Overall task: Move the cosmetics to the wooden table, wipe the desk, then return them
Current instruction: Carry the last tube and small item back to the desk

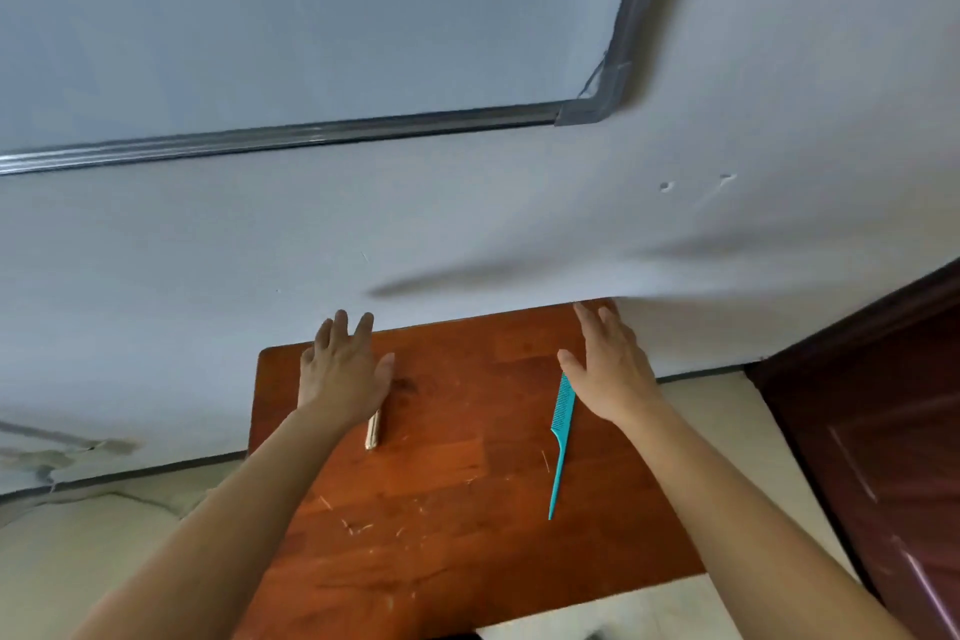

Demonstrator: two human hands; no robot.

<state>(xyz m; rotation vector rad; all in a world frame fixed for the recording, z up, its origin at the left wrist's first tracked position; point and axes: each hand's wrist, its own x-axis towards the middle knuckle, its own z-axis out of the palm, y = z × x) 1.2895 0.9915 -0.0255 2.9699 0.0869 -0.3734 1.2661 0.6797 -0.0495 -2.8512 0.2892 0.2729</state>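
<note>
A reddish wooden table (457,473) stands against the white wall. A teal tail comb (562,437) lies on its right half, pointing toward me. A small pale gold tube (373,429) lies on the left half, its far end hidden under my left hand (345,369). That hand hovers flat over the table's far left with fingers straight and spread. My right hand (608,364) is stretched out over the far right part, just right of the comb's toothed end, fingers straight. Neither hand holds anything.
A whiteboard with a grey metal frame (332,130) hangs on the wall above. A dark brown door (883,431) stands at the right. Pale floor tiles (78,551) surround the table. Scratches and bits of debris mark the tabletop's near half.
</note>
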